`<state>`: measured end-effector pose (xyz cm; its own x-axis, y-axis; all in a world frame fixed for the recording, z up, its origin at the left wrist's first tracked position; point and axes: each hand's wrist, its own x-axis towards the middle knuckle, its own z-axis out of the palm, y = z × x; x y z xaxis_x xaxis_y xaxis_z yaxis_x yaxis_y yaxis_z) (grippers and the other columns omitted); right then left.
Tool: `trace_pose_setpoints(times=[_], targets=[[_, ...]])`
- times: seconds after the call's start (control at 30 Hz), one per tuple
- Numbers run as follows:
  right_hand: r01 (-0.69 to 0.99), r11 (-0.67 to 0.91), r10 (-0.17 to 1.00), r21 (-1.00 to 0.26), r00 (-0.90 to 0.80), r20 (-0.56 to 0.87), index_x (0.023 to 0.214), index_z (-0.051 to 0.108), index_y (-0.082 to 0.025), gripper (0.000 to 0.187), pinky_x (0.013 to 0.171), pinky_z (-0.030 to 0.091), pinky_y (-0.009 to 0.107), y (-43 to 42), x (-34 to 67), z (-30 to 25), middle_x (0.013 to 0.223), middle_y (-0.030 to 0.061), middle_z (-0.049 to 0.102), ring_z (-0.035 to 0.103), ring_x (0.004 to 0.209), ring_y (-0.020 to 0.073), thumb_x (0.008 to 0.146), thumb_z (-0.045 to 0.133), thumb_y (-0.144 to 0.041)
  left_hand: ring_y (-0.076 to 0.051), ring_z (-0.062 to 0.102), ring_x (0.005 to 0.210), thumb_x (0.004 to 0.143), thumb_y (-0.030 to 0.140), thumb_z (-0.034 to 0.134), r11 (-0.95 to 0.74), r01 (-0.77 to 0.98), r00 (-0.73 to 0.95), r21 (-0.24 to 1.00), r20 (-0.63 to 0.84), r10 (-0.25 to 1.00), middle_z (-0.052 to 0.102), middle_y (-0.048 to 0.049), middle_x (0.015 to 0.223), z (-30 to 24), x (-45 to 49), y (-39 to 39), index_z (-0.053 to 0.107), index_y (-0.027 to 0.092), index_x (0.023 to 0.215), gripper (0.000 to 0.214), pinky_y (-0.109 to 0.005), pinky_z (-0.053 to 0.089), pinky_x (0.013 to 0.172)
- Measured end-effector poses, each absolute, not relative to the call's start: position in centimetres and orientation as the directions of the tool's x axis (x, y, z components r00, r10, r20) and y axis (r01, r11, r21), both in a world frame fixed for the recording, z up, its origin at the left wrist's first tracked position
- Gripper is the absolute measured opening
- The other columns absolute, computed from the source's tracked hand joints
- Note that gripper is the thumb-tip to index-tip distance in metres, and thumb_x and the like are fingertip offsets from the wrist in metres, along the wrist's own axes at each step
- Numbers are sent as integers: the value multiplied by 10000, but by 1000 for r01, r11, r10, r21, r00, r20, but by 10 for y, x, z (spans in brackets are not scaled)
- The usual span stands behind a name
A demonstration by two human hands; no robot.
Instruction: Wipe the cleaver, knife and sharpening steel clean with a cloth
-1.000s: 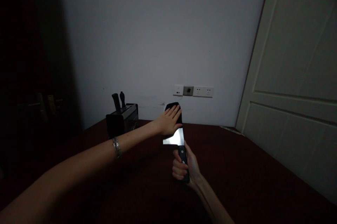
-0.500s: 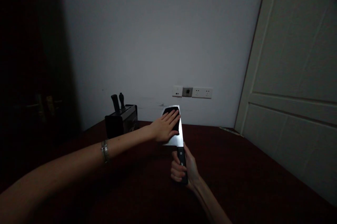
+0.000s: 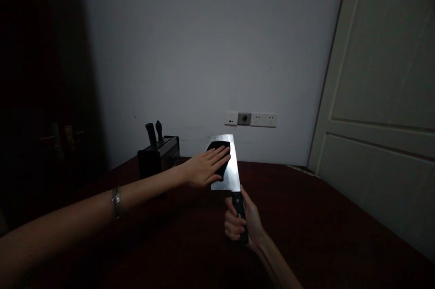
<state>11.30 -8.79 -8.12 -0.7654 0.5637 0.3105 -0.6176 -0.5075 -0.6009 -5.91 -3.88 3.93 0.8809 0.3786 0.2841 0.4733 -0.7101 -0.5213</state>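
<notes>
A cleaver [image 3: 234, 175] with a broad shiny blade stands nearly upright over the dark table, its edge side towards the left. Round its black riveted handle my right hand [image 3: 249, 219] is wrapped, thumb lying along the side. My left hand [image 3: 205, 166] lies flat with stretched fingers over a black cloth [image 3: 219, 145], pressing it against the face of the blade. The cloth hides much of the blade's left part, and the palm covers some of the cloth. A silvery bracelet [image 3: 116, 202] circles my left wrist.
On the left of the dark reddish table [image 3: 282, 203] stands a knife block [image 3: 159, 153] with two black handles [image 3: 154, 132] sticking up. Behind is a pale wall with sockets [image 3: 263, 120]. A light panelled door [image 3: 384, 144] borders the right side.
My left hand and the cloth have slid left and slightly down across the blade, baring more of its right side. My right hand still grips the handle. The view has shifted slightly.
</notes>
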Motion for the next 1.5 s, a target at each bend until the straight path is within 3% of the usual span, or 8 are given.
trace_pose_setpoints(times=[0.23,0.47,0.7,0.83,0.97,1.23,1.5], targets=[[-583,-533,520,-614,-798,306,524,421,-181,562,303,261,159,-92,113,-81,314,-93,265,178,260,35,805,298,-652,-212,-5,1353,904,479,254,-745,375,925,-552,161,345,52,-125,1474,47,-67,-50,136,102,1409,641,-343,101,1098],[-565,-524,524,-637,-804,282,524,377,-186,567,302,235,153,-94,112,-77,304,-107,236,146,254,34,799,284,-673,-222,-3,1351,902,497,230,-639,540,838,-547,279,469,33,-144,1468,77,-71,-8,118,82,1408,664,-378,106,1091],[-603,-522,529,-604,-784,325,524,403,-185,539,297,255,154,-91,113,-80,309,-99,258,165,261,35,793,340,-647,-230,44,1351,893,462,298,-731,317,948,-604,168,272,91,-143,1465,46,-53,-48,171,74,1400,651,-366,120,1096],[-569,-526,518,-632,-804,293,529,416,-183,577,298,259,161,-91,114,-81,308,-94,269,181,255,39,789,279,-680,-217,60,1351,889,429,319,-765,226,974,-602,115,198,116,-117,1468,39,-53,-65,198,96,1397,619,-358,107,1104],[-556,-527,517,-643,-810,277,522,419,-184,593,297,253,163,-91,113,-81,303,-93,267,178,250,39,787,260,-690,-209,33,1352,888,435,313,-787,244,968,-566,100,229,83,-97,1474,41,-53,-66,173,121,1405,621,-358,97,1107],[-580,-513,614,-632,-763,202,512,402,-187,612,295,223,162,-91,114,-81,295,-91,263,170,255,43,773,237,-716,-251,-52,1345,888,455,326,-780,419,908,-465,229,351,32,-147,1470,27,-34,-63,140,74,1403,667,-411,74,1099],[-577,-533,573,-619,-785,238,511,425,-184,624,299,238,167,-89,115,-84,306,-83,261,183,261,49,792,208,-697,-251,-101,1337,910,454,264,-861,424,905,-280,163,393,-56,-126,1467,37,-37,-63,99,107,1414,633,-437,84,1090]])
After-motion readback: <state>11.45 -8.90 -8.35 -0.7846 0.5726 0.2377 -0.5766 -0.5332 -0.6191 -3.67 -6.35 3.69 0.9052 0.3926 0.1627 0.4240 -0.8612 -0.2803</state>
